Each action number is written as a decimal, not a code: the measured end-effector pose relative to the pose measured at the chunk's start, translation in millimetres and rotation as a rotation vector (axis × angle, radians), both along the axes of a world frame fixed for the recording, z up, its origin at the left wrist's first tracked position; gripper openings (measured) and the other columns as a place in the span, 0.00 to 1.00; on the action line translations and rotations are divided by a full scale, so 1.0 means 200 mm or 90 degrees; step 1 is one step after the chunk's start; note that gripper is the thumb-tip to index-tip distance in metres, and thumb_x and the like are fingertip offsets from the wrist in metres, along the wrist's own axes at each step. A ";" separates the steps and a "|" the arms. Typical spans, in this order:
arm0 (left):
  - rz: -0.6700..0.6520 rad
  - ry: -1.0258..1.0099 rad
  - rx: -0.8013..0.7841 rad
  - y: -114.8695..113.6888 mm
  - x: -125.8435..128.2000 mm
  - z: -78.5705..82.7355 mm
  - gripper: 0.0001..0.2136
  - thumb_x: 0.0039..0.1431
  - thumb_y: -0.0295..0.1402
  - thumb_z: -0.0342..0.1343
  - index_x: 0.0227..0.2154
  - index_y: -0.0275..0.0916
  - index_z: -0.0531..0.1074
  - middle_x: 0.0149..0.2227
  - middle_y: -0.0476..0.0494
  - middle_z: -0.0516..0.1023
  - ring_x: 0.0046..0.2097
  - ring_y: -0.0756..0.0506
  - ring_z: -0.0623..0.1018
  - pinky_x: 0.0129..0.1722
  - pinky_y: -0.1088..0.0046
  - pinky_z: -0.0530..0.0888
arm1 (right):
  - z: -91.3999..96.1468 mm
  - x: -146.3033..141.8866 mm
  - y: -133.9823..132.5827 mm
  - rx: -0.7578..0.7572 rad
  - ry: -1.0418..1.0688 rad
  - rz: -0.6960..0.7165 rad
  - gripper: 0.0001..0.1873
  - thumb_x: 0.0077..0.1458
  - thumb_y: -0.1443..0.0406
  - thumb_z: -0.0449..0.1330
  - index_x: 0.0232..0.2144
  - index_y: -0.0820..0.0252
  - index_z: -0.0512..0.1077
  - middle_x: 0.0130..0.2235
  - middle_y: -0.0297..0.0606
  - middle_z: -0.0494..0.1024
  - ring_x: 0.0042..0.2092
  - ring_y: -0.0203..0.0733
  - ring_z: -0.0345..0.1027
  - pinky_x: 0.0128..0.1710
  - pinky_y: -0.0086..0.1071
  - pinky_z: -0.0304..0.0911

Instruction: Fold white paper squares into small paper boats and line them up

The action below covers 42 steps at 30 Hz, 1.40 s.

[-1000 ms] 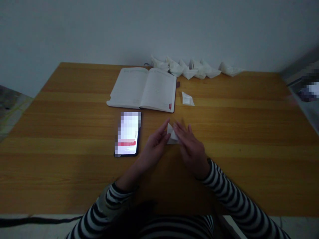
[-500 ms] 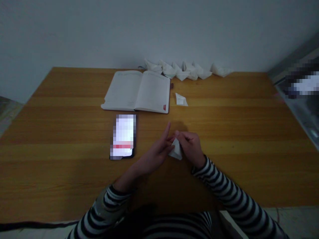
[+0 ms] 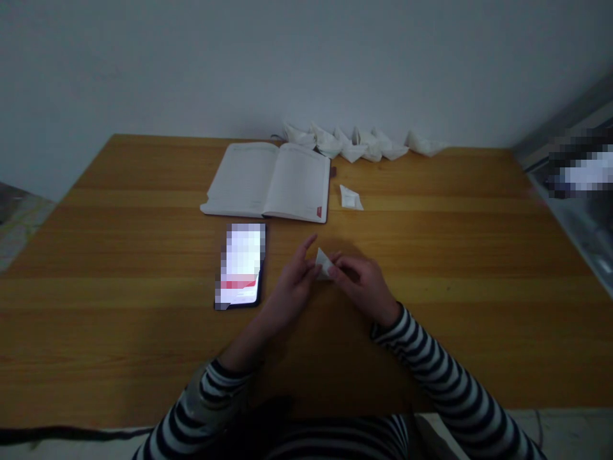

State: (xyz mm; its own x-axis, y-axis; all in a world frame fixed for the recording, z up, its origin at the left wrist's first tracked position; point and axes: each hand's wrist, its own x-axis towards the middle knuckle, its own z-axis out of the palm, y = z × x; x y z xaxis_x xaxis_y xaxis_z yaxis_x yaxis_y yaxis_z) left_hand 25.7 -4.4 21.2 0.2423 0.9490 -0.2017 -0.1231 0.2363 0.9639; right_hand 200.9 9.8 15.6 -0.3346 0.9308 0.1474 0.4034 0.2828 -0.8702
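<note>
A small folded piece of white paper (image 3: 323, 263), roughly triangular with its tip pointing up, is held between my two hands over the table. My left hand (image 3: 293, 281) pinches its left edge between thumb and fingers, with the index finger raised away from it. On the right side, my right hand (image 3: 364, 284) grips it with the thumb on the near face and the fingers curled behind. A small folded paper boat (image 3: 351, 199) lies on the table beyond my hands.
Along the wall stands a row of several white paper boats (image 3: 368, 144). An open notebook (image 3: 244, 182) lies at the back, left of centre. Nearer me is a phone (image 3: 242, 265) with a lit screen. All rest on the wooden table (image 3: 479, 255).
The folded paper has moved left and up between my hands and turned, so its tip now shows above the fingers. My right thumb has shifted onto its lower right side.
</note>
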 end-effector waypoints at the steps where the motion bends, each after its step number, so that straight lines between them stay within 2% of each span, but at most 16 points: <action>1: -0.018 -0.002 -0.002 0.00 0.00 -0.01 0.34 0.64 0.34 0.55 0.68 0.36 0.49 0.49 0.37 0.81 0.55 0.41 0.76 0.63 0.59 0.61 | -0.01 -0.01 0.00 -0.005 0.008 -0.001 0.18 0.63 0.55 0.56 0.27 0.59 0.75 0.28 0.34 0.78 0.29 0.36 0.69 0.30 0.28 0.62; 3: -0.031 -0.009 -0.006 0.00 0.01 -0.02 0.33 0.64 0.34 0.56 0.68 0.37 0.50 0.49 0.37 0.80 0.56 0.41 0.75 0.63 0.58 0.61 | -0.02 -0.03 -0.02 -0.016 0.010 -0.021 0.20 0.64 0.57 0.55 0.23 0.60 0.72 0.21 0.30 0.70 0.23 0.33 0.62 0.25 0.27 0.56; 6: -0.012 -0.001 -0.026 0.00 0.01 -0.04 0.34 0.62 0.35 0.57 0.68 0.36 0.51 0.44 0.39 0.82 0.48 0.42 0.79 0.55 0.61 0.68 | -0.04 -0.05 -0.03 -0.009 -0.002 -0.031 0.21 0.65 0.60 0.53 0.21 0.60 0.69 0.19 0.28 0.64 0.22 0.32 0.58 0.24 0.28 0.52; 10: 0.015 0.007 -0.042 0.01 0.01 -0.03 0.34 0.61 0.34 0.57 0.67 0.33 0.51 0.40 0.40 0.83 0.41 0.44 0.80 0.46 0.66 0.72 | -0.06 -0.04 -0.02 -0.038 0.022 0.024 0.16 0.65 0.63 0.52 0.27 0.61 0.72 0.24 0.31 0.71 0.25 0.34 0.63 0.26 0.27 0.57; 14: 0.035 -0.021 -0.040 0.02 0.00 -0.04 0.35 0.58 0.33 0.58 0.66 0.33 0.53 0.43 0.36 0.83 0.43 0.43 0.80 0.48 0.66 0.72 | -0.09 -0.03 0.00 -0.117 0.122 0.102 0.10 0.62 0.67 0.54 0.39 0.61 0.76 0.37 0.38 0.80 0.39 0.39 0.73 0.40 0.30 0.66; 16: 0.040 -0.023 -0.037 0.03 0.00 -0.04 0.34 0.57 0.34 0.58 0.65 0.33 0.54 0.44 0.35 0.83 0.42 0.42 0.81 0.46 0.66 0.73 | -0.09 -0.02 0.01 -0.161 0.170 0.135 0.11 0.61 0.68 0.54 0.41 0.61 0.76 0.40 0.40 0.80 0.43 0.41 0.73 0.46 0.33 0.66; 19: 0.035 0.009 -0.017 0.03 0.00 -0.03 0.29 0.59 0.36 0.57 0.62 0.34 0.60 0.45 0.34 0.82 0.42 0.42 0.81 0.43 0.67 0.74 | -0.10 -0.02 0.02 -0.206 0.198 0.142 0.11 0.62 0.66 0.53 0.39 0.61 0.75 0.39 0.40 0.79 0.42 0.41 0.72 0.44 0.33 0.66; 23: 0.066 0.235 0.061 0.01 0.01 0.00 0.14 0.62 0.41 0.54 0.37 0.35 0.78 0.31 0.42 0.81 0.33 0.44 0.78 0.32 0.73 0.71 | -0.12 -0.04 -0.01 -0.200 0.170 0.092 0.08 0.58 0.67 0.55 0.29 0.61 0.73 0.31 0.35 0.76 0.34 0.39 0.69 0.36 0.29 0.64; 25: 0.094 0.348 0.085 0.00 0.01 0.02 0.18 0.62 0.44 0.53 0.25 0.35 0.76 0.22 0.46 0.76 0.26 0.47 0.73 0.25 0.75 0.65 | -0.13 -0.07 -0.03 -0.223 0.176 0.101 0.09 0.57 0.67 0.56 0.26 0.60 0.71 0.27 0.33 0.73 0.30 0.37 0.67 0.32 0.29 0.63; 27: 0.121 0.391 0.094 0.00 0.01 0.03 0.22 0.62 0.46 0.52 0.20 0.35 0.73 0.18 0.49 0.71 0.22 0.49 0.70 0.22 0.76 0.62 | -0.13 -0.09 -0.05 -0.270 0.208 0.122 0.09 0.57 0.66 0.56 0.25 0.59 0.70 0.26 0.32 0.73 0.29 0.38 0.68 0.31 0.29 0.64; 30: 0.120 0.359 0.090 0.01 0.01 0.01 0.22 0.64 0.46 0.50 0.24 0.34 0.76 0.20 0.48 0.73 0.23 0.49 0.72 0.22 0.76 0.63 | -0.12 -0.10 -0.05 -0.314 0.282 0.099 0.07 0.56 0.64 0.57 0.28 0.58 0.72 0.30 0.34 0.76 0.31 0.40 0.72 0.31 0.30 0.68; 32: 0.110 0.305 0.087 0.02 0.01 0.00 0.19 0.65 0.44 0.49 0.38 0.34 0.79 0.23 0.48 0.76 0.25 0.49 0.73 0.24 0.77 0.66 | -0.11 -0.09 -0.04 -0.333 0.336 0.057 0.07 0.57 0.61 0.58 0.33 0.58 0.72 0.32 0.35 0.79 0.31 0.40 0.74 0.30 0.31 0.70; 34: 0.099 0.229 0.089 0.04 -0.01 -0.02 0.20 0.66 0.41 0.50 0.54 0.35 0.72 0.26 0.49 0.78 0.26 0.49 0.74 0.27 0.76 0.70 | -0.11 -0.07 -0.02 -0.365 0.382 0.032 0.11 0.57 0.58 0.59 0.39 0.58 0.71 0.31 0.35 0.79 0.27 0.39 0.75 0.27 0.31 0.71; 36: 0.084 0.169 0.107 0.04 -0.02 -0.01 0.24 0.66 0.40 0.51 0.62 0.37 0.63 0.31 0.47 0.81 0.30 0.49 0.77 0.32 0.74 0.73 | -0.10 -0.05 0.00 -0.391 0.407 0.027 0.17 0.58 0.57 0.59 0.47 0.57 0.67 0.27 0.33 0.79 0.24 0.38 0.74 0.25 0.30 0.70; 39: 0.055 0.165 0.158 0.05 -0.05 0.02 0.19 0.66 0.38 0.52 0.57 0.40 0.71 0.44 0.42 0.83 0.42 0.46 0.80 0.44 0.71 0.75 | -0.10 -0.04 0.00 -0.390 0.430 0.013 0.21 0.58 0.58 0.60 0.52 0.56 0.62 0.25 0.29 0.78 0.21 0.36 0.71 0.22 0.28 0.69; 42: -0.011 0.215 0.177 0.05 -0.07 0.05 0.14 0.65 0.37 0.54 0.47 0.40 0.79 0.46 0.43 0.83 0.46 0.43 0.80 0.48 0.69 0.74 | -0.10 -0.03 0.00 -0.357 0.449 -0.028 0.20 0.59 0.59 0.60 0.51 0.54 0.61 0.22 0.26 0.76 0.19 0.33 0.66 0.19 0.24 0.64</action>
State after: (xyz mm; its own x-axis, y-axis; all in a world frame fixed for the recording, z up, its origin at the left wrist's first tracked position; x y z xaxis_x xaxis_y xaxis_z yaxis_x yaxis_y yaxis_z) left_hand 11.8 6.4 30.3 0.2233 0.9747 -0.0106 0.2122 -0.0380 0.9765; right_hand 194.6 9.9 -4.3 -0.3002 0.9377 -0.1751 -0.2764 -0.2612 -0.9249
